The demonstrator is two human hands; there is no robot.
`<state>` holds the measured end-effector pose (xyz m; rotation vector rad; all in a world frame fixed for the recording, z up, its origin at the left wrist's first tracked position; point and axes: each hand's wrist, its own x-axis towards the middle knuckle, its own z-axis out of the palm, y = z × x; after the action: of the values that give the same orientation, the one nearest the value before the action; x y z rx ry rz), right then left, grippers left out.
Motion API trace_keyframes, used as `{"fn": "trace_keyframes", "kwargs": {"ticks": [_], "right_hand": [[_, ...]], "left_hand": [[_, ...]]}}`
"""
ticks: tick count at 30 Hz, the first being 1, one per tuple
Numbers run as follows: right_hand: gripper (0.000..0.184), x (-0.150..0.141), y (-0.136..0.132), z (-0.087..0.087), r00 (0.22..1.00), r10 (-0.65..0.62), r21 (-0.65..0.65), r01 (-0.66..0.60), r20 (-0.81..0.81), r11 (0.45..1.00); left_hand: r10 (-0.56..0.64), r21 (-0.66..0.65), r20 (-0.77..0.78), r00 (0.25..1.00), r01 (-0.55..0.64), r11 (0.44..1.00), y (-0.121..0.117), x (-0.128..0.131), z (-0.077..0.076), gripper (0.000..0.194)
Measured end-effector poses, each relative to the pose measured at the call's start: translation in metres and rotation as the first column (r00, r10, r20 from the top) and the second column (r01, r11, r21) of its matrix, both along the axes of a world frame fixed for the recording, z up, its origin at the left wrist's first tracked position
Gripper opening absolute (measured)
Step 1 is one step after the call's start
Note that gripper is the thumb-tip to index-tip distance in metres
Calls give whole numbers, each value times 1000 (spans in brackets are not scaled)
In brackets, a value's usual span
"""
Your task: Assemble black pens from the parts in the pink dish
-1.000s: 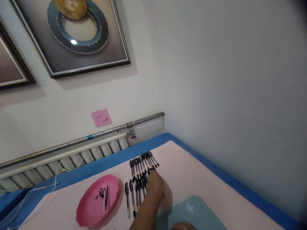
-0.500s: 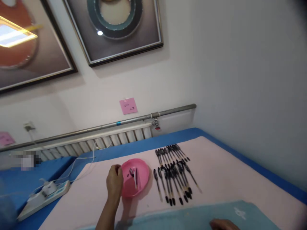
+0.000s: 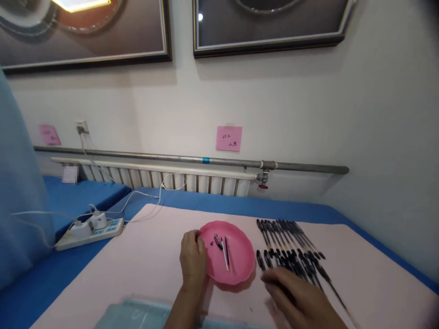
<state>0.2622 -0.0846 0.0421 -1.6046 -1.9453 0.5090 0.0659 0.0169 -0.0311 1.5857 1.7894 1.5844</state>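
A round pink plate with a scalloped rim is at the middle of the pink sheet. In it lie a black pen cap, a thin white stick, a dark slim stick and a small dark bit. My left hand has its fingers closed on the plate's left rim. To the plate's right, my right hand is slightly blurred, its curled thumb and finger apart with nothing visible between them. It covers part of the nearer row of black pens; a farther row lies behind.
A white power strip with plugs and cables lies at the left on the blue surface. Folded pale blue cloth is at the near edge. A radiator and pipe run along the wall. Blue fabric hangs far left.
My view has turned left and level. My right hand has come up from the lower edge to beside the plate, over the nearer pens. My left hand stays at the plate's left rim.
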Motion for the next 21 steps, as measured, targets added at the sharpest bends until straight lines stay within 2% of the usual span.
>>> {"fn": "trace_keyframes", "kwargs": {"ticks": [1, 3, 5, 7, 10, 12, 18, 21], "right_hand": [[24, -12, 23, 6, 995, 23, 4, -23, 102, 1000], [22, -32, 65, 6, 939, 8, -37, 5, 343, 999], [19, -46, 98, -10, 910, -6, -66, 36, 415, 997], [19, -55, 117, -30, 898, -4, -79, 44, 440, 996], [18, -59, 126, -53, 898, 13, -99, 34, 441, 994], [18, -57, 128, -59, 905, 30, -121, 24, 424, 992], [18, -46, 134, -56, 948, 17, -180, 43, 319, 983], [26, -42, 136, -50, 981, -13, -176, 48, 193, 983]], "left_hand": [[-1, 8, 6, 1000, 1, 1000, 0, 0, 0, 17], [-4, 27, 16, 1000, 3, 1000, 1, 0, 0, 17], [-14, 49, 25, 1000, 13, 999, 2, 1, 0, 17], [-27, 56, 38, 999, 24, 998, 4, 2, 0, 17], [-36, 27, 68, 997, 35, 999, 8, 5, 1, 17], [-48, 2, 85, 995, 48, 999, 8, 8, 2, 17], [-104, -2, 136, 985, 105, 994, 4, 13, 8, 16], [-164, -19, 214, 963, 172, 985, 1, 15, 12, 16]]}}
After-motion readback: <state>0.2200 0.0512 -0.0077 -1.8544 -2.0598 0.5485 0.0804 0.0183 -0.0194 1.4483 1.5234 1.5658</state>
